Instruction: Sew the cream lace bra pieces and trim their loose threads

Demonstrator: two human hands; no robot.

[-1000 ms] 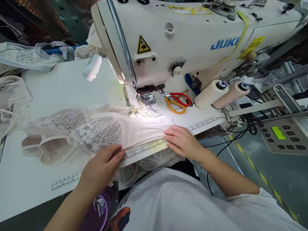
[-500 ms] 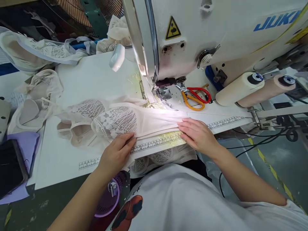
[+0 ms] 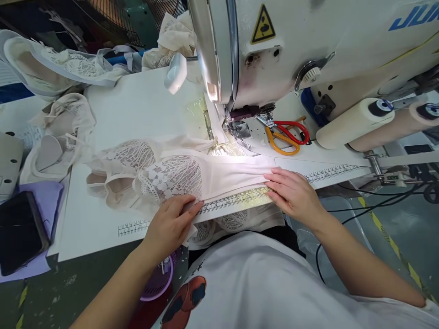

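A cream lace bra (image 3: pixel 174 178) lies across the white table, its cups to the left and one plain wing stretched out to the right. At the cup's lower edge, my left hand (image 3: pixel 171 219) pinches the fabric between thumb and fingers. My right hand (image 3: pixel 295 196) grips the wing's far end, fingers on top and thumb lower down, over the printed ruler. Just beyond the wing is the needle area of the sewing machine (image 3: pixel 267 77), under a bright light. The fabric lies in front of the machine's presser foot, which is partly hidden.
Red-and-orange-handled scissors (image 3: pixel 286 137) lie beside the needle area. Thread cones (image 3: pixel 355 123) stand at the right. More bras (image 3: pixel 51 151) are piled on the left, near a dark phone (image 3: pixel 22 233) on purple cloth. A purple basket (image 3: pixel 157 281) sits below the table edge.
The head view has shifted slightly, so the scene sits a little further right in the picture. Both hands keep their places on the bra, which looks unmoved on the table.
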